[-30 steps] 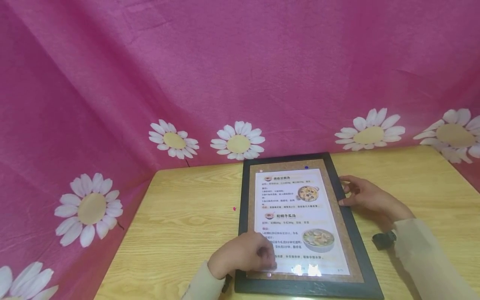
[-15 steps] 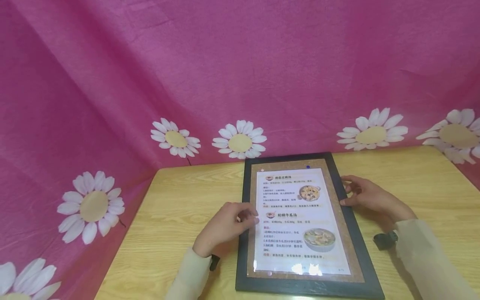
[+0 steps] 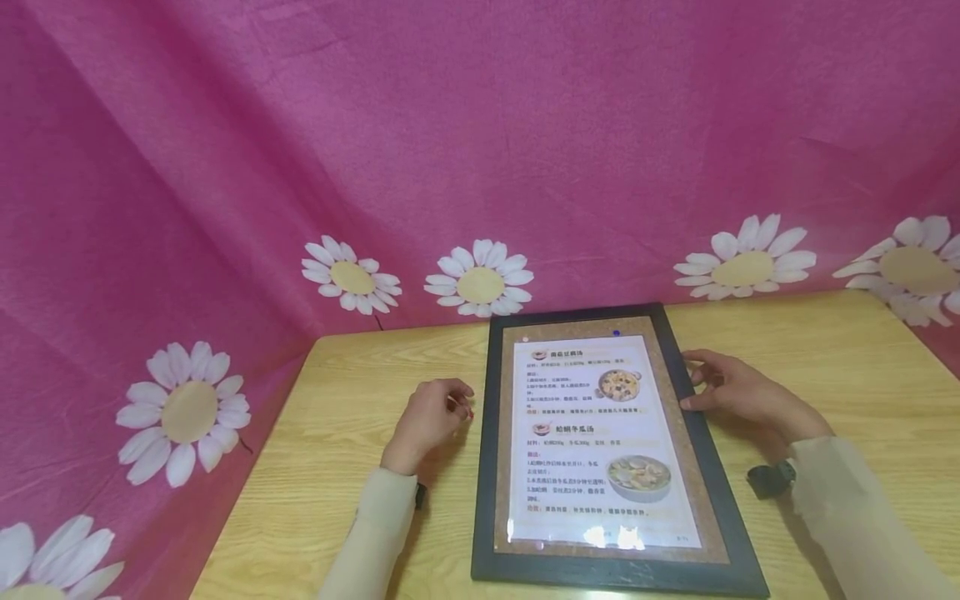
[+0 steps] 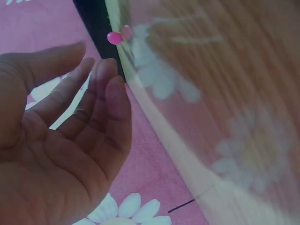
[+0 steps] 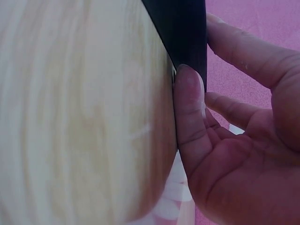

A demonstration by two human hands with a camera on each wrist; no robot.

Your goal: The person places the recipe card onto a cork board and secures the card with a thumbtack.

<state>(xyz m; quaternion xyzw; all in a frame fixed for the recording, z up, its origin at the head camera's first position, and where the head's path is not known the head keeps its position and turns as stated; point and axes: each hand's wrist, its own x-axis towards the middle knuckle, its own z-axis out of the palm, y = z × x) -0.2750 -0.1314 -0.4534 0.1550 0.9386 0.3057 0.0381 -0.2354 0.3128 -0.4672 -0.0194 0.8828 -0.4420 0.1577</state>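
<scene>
A black-framed cork board [image 3: 517, 450] lies on the wooden table, with a printed recipe sheet [image 3: 600, 433] on it under a shiny cover. My left hand [image 3: 431, 421] is off the board's left side, fingers loosely bent. Beside its fingertips, a pink pushpin [image 4: 114, 38] lies on the table with a gap between them in the left wrist view, its reflection next to it. My right hand [image 3: 738, 396] rests at the board's right edge. There the thumb [image 5: 190, 89] and fingers touch the dark frame [image 5: 185, 28] without wrapping round it.
A blue pin [image 3: 617, 332] and a pale pin [image 3: 525, 339] sit at the sheet's top. The wooden table [image 3: 360, 400] runs back to a pink cloth [image 3: 480, 150] printed with daisies. A dark wrist strap [image 3: 771, 479] is on the right wrist.
My left hand has moved from the sheet's lower left corner, over the board's left edge, to the pink pushpin on the table. My right hand stays at the board's right edge.
</scene>
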